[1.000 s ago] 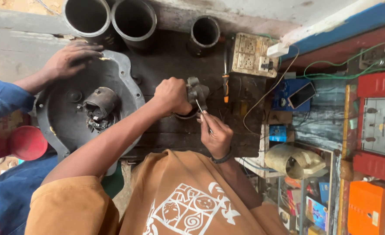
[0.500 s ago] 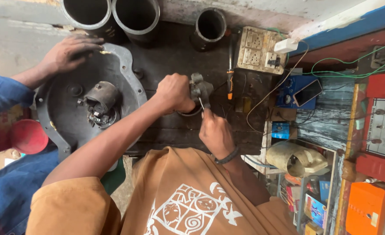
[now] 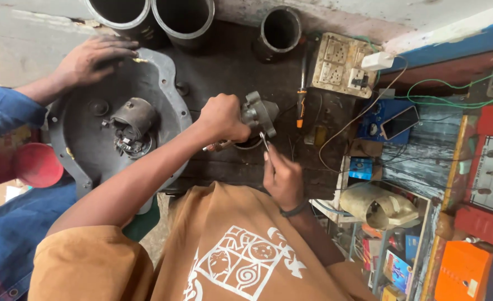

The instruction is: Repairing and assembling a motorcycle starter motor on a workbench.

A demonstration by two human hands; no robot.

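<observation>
Closely packed worktop (image 3: 229, 61).
Left hand (image 3: 222, 118) clenches a grey part (image 3: 259, 113); right hand (image 3: 282, 177) pinches a thin tool (image 3: 264, 140); a co-worker's hand (image 3: 90, 61) rests on the housing (image 3: 85, 145) alongside.

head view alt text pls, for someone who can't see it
Seen from above, a person's left hand grips a small grey metal part on a dark workbench while the right hand works a thin tool against it. A co-worker's hand rests on a round metal housing nearby.
</observation>
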